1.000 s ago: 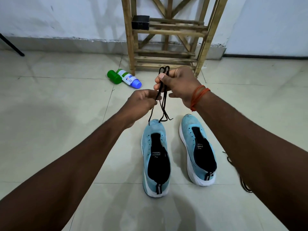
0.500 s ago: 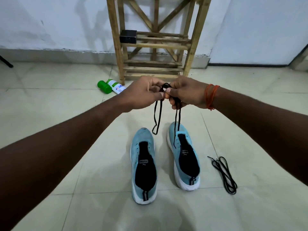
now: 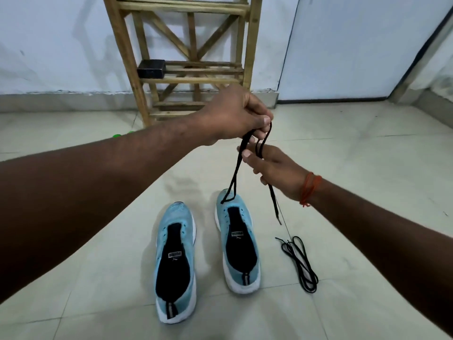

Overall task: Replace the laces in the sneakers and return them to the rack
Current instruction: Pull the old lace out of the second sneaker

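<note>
Two light-blue sneakers without laces stand side by side on the tiled floor, the left sneaker (image 3: pixel 175 261) nearer me and the right sneaker (image 3: pixel 236 241) a little farther. My left hand (image 3: pixel 235 114) grips the top of a black lace (image 3: pixel 234 177) that hangs down over the right sneaker's toe. My right hand (image 3: pixel 272 168), with an orange thread at the wrist, is just below it, fingers loosely round one strand of the same lace. A second black lace (image 3: pixel 300 262) lies coiled on the floor right of the sneakers.
A wooden rack (image 3: pixel 188 67) stands against the white wall straight ahead, with a small black box (image 3: pixel 151 68) on one shelf. A bit of a green bottle (image 3: pixel 116 136) peeks out behind my left forearm. A door frame (image 3: pixel 421 52) is at far right.
My view swung left and up. My left hand crossed right and took the top of the lace; my right hand dropped below it and slid down a strand.
</note>
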